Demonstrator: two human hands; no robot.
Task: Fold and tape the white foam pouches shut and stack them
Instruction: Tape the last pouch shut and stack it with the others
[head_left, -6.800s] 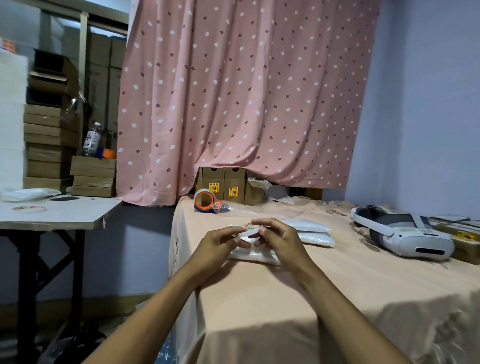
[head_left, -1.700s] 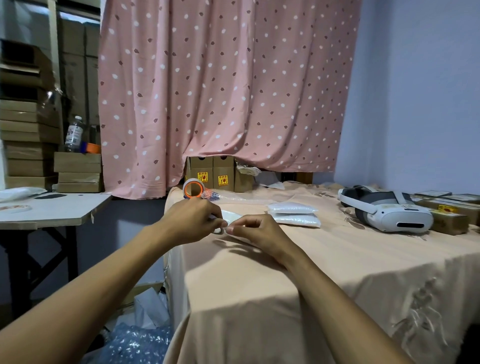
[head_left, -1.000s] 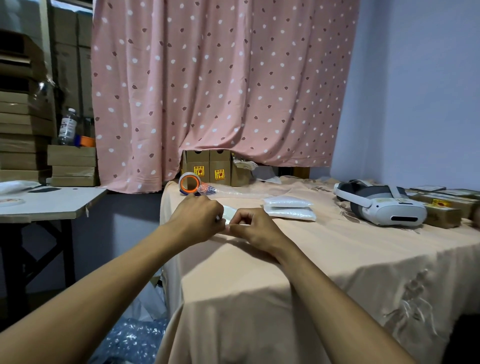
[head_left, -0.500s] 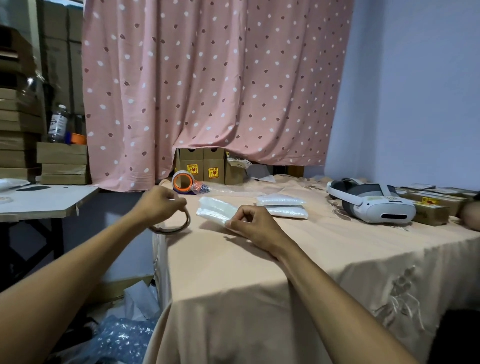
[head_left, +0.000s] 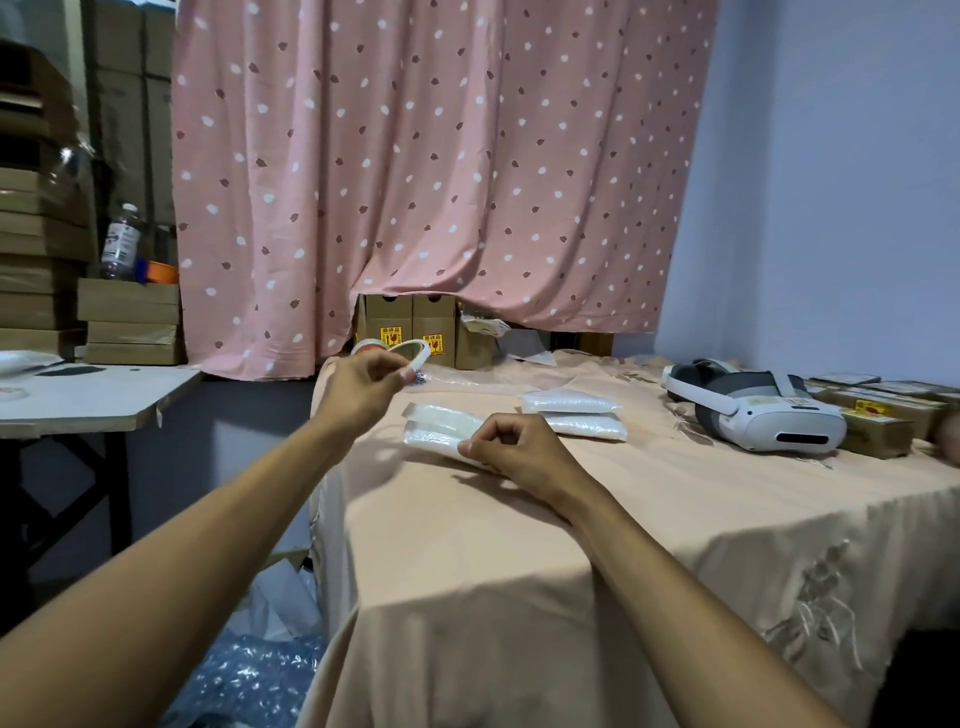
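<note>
Two taped foam pouches (head_left: 571, 413) lie stacked at 1 o'clock; right hand (head_left: 511, 449) pins another folded pouch (head_left: 441, 431) to the tablecloth (head_left: 597, 519), left hand (head_left: 363, 387) pinching a tape roll (head_left: 413, 352) aloft at 11.

A white foam pouch (head_left: 441, 426) lies flat near the cloth-covered table's left edge. Two more pouches (head_left: 571, 413) sit stacked just right, farther back

One head-worn wide-angle view, facing forward and slightly down over both forearms onto the cloth-covered table (head_left: 649, 519); curtain (head_left: 431, 171) straight ahead, near; no second view shares anything
</note>
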